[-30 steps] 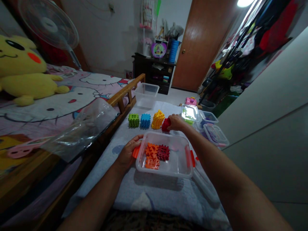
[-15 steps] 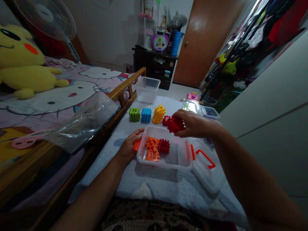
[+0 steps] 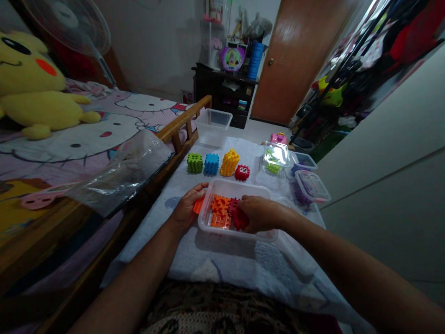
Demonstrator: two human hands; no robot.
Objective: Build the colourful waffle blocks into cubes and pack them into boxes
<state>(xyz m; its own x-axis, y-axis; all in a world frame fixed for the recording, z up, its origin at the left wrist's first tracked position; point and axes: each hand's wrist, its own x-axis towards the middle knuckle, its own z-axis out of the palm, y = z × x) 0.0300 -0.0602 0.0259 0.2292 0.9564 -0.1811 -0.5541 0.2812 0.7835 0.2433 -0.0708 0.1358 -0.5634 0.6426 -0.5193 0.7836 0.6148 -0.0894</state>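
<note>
My left hand (image 3: 189, 204) grips the left end of a clear plastic box (image 3: 236, 235), by its orange latch (image 3: 198, 205). Inside the box, at the left, lie orange toothed building blocks (image 3: 221, 211). Beside them my right hand (image 3: 259, 213) reaches into the box, fingers closed on a stack of red toothed blocks (image 3: 239, 219). Another dark red block (image 3: 233, 204) shows partly behind that stack. Beyond the box stand a green stack (image 3: 195, 163), a blue stack (image 3: 211, 164), a taller yellow stack (image 3: 230, 162) and a short red stack (image 3: 242, 172).
A clear tub (image 3: 213, 121) stands at the far left of the cloth-covered table (image 3: 222, 264). To the right are lidded boxes, one with green pieces (image 3: 273, 166), another with purple ones (image 3: 301, 192). A wooden bed rail (image 3: 181, 121) borders the left side.
My right hand has moved down and toward me, carrying the red stack from above the box's far rim into the box. My left hand stays at the box's end.
</note>
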